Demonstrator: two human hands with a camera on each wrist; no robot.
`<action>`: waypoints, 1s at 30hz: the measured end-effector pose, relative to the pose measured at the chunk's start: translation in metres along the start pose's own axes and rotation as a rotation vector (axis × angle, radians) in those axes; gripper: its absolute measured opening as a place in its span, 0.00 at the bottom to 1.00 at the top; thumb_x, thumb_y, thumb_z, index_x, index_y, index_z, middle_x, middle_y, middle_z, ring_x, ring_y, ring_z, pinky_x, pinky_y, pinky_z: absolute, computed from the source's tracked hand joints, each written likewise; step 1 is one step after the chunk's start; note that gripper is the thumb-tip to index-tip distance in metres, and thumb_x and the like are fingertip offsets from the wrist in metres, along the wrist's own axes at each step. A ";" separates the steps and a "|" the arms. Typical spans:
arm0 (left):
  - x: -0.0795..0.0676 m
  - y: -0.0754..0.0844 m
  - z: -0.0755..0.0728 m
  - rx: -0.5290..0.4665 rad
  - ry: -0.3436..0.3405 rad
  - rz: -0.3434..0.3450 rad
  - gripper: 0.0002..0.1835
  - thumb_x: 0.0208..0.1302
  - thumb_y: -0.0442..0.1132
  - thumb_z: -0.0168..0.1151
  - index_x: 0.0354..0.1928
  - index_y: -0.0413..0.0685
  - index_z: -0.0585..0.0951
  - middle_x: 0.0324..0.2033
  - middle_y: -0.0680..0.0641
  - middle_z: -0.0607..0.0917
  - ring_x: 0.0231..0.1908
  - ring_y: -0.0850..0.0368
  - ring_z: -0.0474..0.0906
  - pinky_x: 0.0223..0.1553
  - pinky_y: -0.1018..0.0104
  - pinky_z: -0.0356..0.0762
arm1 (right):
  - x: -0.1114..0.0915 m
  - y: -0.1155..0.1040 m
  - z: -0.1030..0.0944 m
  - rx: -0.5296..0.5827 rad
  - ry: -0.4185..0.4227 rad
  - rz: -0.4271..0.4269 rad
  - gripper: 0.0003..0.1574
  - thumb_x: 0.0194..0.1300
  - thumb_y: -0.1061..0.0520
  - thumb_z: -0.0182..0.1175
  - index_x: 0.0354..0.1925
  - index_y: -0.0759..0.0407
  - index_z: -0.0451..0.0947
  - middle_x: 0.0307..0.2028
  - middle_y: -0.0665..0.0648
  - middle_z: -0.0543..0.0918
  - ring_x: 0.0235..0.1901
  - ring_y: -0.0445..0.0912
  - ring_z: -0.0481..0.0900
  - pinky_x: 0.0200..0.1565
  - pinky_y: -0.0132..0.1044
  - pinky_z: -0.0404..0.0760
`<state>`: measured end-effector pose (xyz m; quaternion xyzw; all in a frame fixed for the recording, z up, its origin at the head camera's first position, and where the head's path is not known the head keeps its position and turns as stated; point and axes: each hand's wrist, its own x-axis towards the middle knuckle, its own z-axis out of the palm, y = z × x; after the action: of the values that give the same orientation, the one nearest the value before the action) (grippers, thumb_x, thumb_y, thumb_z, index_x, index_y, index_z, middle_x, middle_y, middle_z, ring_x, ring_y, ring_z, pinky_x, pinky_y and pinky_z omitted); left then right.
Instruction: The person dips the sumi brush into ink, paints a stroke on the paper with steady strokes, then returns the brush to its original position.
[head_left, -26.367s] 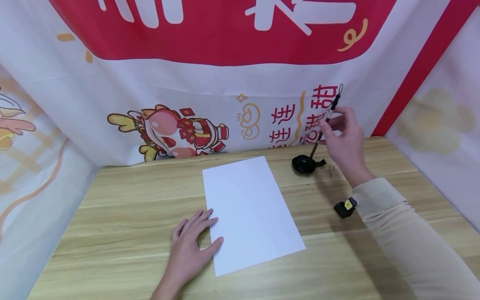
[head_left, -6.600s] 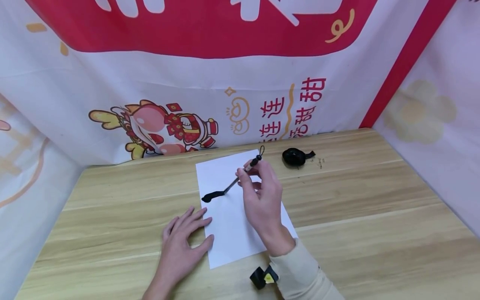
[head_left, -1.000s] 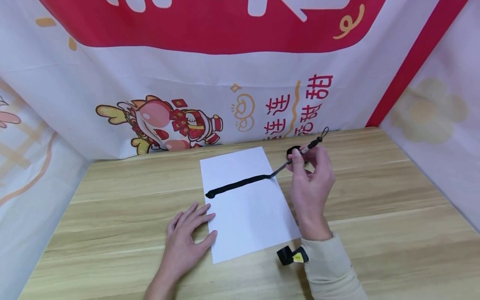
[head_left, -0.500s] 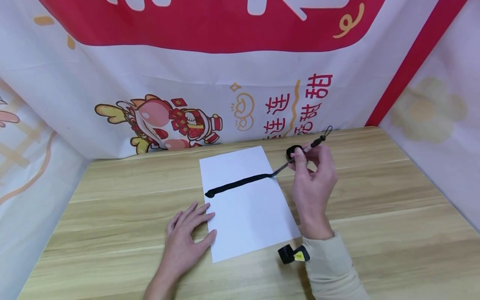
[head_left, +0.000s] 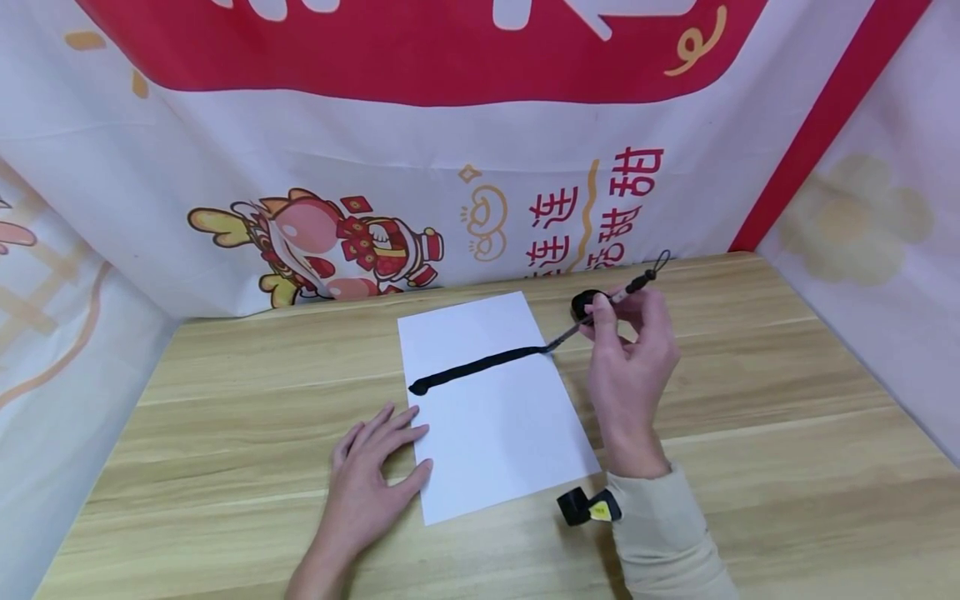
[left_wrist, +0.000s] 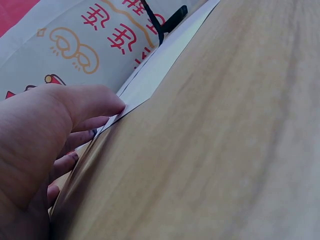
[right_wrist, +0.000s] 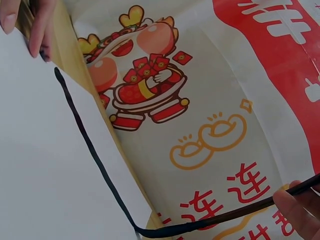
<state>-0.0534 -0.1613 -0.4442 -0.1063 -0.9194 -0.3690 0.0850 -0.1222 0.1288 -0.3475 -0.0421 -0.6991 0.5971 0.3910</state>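
Observation:
A white sheet of paper (head_left: 502,442) lies on the table, crossed by one thick black ink stroke (head_left: 480,365) from its left edge to its right edge. My right hand (head_left: 630,367) pinches a writing brush (head_left: 576,328) between thumb and fingers, the handle tilted up to the right. The brush's black tip meets the stroke's right end at the paper's edge; in the right wrist view the bristles (right_wrist: 167,231) bend there. My left hand (head_left: 378,483) rests with fingers spread along the left edge of the paper, fingertips on it.
Behind the right hand stands a small black ink dish (head_left: 583,305), partly hidden by the fingers. A black wrist camera (head_left: 576,507) is strapped at the right sleeve. Printed white and red cloth (head_left: 337,133) walls the wooden table (head_left: 247,417) at the back and sides.
Earlier the brush stood in the ink dish and the paper was blank; then a short stroke showed at the left. The stroke now spans the sheet. Over the last second my right hand edges slightly right.

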 end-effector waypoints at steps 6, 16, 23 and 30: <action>0.003 0.002 0.000 -0.004 0.001 0.005 0.23 0.60 0.41 0.80 0.59 0.57 0.89 0.71 0.54 0.83 0.79 0.41 0.69 0.79 0.34 0.47 | 0.006 -0.005 -0.004 0.017 0.026 0.004 0.13 0.78 0.61 0.64 0.50 0.72 0.77 0.41 0.47 0.82 0.45 0.45 0.89 0.41 0.35 0.92; 0.000 0.000 0.000 0.009 0.007 0.002 0.23 0.60 0.42 0.80 0.58 0.59 0.89 0.71 0.54 0.83 0.78 0.41 0.69 0.78 0.32 0.48 | 0.028 -0.028 -0.043 0.159 0.117 0.078 0.06 0.77 0.60 0.64 0.49 0.52 0.77 0.44 0.56 0.85 0.46 0.49 0.90 0.41 0.37 0.92; -0.002 0.002 -0.002 0.005 0.010 0.002 0.23 0.60 0.43 0.80 0.58 0.60 0.89 0.71 0.54 0.83 0.78 0.42 0.70 0.78 0.33 0.48 | 0.057 -0.032 -0.080 0.226 0.005 0.082 0.14 0.74 0.61 0.67 0.55 0.58 0.78 0.49 0.59 0.83 0.44 0.49 0.91 0.38 0.36 0.92; -0.002 0.002 0.003 0.006 0.034 0.029 0.24 0.58 0.42 0.81 0.58 0.60 0.89 0.70 0.53 0.84 0.77 0.41 0.71 0.78 0.32 0.49 | 0.074 -0.027 -0.098 0.200 -0.083 0.121 0.18 0.73 0.62 0.68 0.58 0.59 0.80 0.52 0.56 0.84 0.43 0.47 0.92 0.36 0.34 0.91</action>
<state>-0.0513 -0.1585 -0.4452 -0.1133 -0.9173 -0.3666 0.1064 -0.1039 0.2391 -0.2894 -0.0202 -0.6480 0.6875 0.3272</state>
